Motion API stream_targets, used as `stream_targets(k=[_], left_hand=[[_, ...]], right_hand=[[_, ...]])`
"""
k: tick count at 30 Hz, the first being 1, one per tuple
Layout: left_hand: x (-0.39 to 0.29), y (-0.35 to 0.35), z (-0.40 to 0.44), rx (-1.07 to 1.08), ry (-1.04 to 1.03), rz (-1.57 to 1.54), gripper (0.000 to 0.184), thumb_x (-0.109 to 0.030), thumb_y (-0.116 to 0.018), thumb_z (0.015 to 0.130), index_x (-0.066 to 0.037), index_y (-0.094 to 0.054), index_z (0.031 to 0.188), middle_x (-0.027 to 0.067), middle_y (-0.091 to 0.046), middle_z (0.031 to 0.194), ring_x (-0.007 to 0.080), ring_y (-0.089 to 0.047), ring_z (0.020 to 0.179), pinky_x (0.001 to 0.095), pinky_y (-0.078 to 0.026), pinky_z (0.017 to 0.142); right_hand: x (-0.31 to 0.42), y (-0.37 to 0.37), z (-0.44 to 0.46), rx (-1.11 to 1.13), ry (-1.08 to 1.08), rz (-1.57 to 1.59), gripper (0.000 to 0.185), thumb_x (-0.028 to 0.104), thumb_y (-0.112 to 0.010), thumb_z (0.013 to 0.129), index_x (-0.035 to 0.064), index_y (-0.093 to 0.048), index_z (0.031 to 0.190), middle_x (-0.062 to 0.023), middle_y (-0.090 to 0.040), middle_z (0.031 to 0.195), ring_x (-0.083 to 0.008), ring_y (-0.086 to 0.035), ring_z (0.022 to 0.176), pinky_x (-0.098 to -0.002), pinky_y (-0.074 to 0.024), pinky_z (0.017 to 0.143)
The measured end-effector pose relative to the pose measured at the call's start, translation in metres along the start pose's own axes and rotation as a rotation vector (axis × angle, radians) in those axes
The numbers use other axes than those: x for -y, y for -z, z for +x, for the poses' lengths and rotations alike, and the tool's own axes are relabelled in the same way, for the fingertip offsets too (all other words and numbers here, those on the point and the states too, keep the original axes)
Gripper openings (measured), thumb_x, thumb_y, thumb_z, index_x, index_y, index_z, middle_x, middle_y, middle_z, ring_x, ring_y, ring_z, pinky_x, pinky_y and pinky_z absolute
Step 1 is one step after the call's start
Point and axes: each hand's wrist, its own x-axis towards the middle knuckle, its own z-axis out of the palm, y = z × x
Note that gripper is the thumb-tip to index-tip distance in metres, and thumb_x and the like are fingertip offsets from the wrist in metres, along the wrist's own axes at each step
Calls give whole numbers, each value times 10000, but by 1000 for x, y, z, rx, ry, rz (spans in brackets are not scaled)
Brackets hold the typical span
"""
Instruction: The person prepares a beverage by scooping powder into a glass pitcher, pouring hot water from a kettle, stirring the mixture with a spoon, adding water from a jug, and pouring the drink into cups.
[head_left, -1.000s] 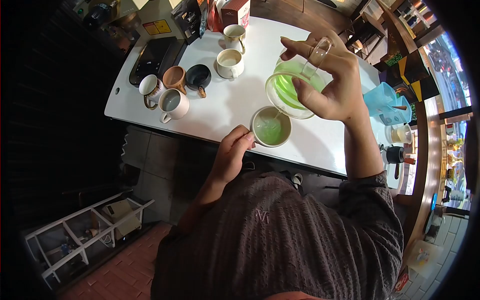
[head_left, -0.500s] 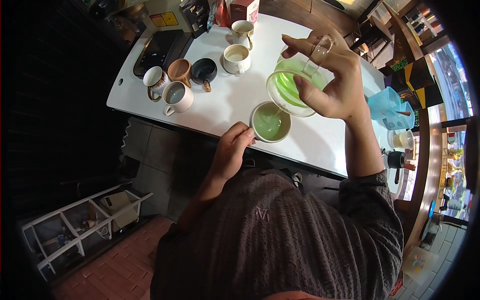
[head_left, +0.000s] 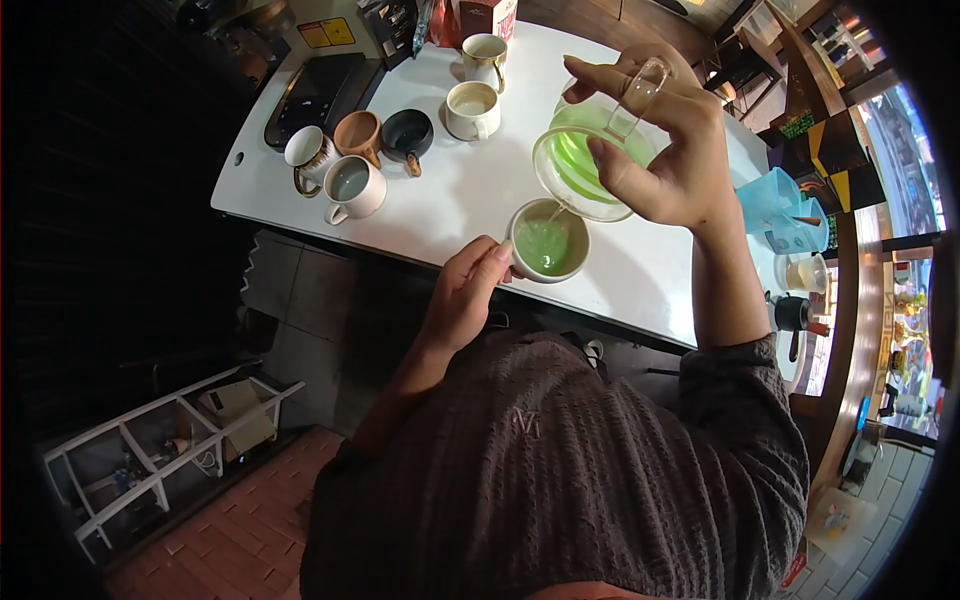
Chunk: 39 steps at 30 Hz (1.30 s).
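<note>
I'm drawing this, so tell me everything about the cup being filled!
The round, pale cup looks ceramic. Its open mouth faces up, with green liquid inside and a thin stream entering from the clear jug. The left hand holds its side, hiding any handle. Whether it touches the white table, I can't tell.

green liquid (head_left: pixel 545 247), white table (head_left: pixel 420 225), brown shirt (head_left: pixel 560 460)

Café or similar drinks shop: cups (head_left: pixel 384 135) grouped on white counter (head_left: pixel 440 222), bar-style wooden ledge (head_left: pixel 860 330) alongside windows (head_left: pixel 895 130).
</note>
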Motion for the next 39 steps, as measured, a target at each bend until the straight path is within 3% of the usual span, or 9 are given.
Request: stream_targets(k=[9, 39], left_hand=[[16, -1, 1, -20, -22, -180, 315, -239, -430, 979, -1, -516, 791, 32, -518, 758, 94, -471, 758, 245, -391, 748], [3, 0, -8, -58, -35, -50, 326, -249, -459, 987, -7, -539, 784, 15, -531, 744, 79, -472, 751, 222, -369, 726]], right_hand=[[3, 0, 0, 8, 12, 5, 491, 126, -612, 601, -88, -666, 1040, -106, -692, 847, -224, -522, 813, -341, -455, 792], [8, -4, 4, 36, 36, -31, 497, 161, -609, 617, -55, -667, 1061, -103, -697, 853, -241, -539, 809, -343, -459, 806]])
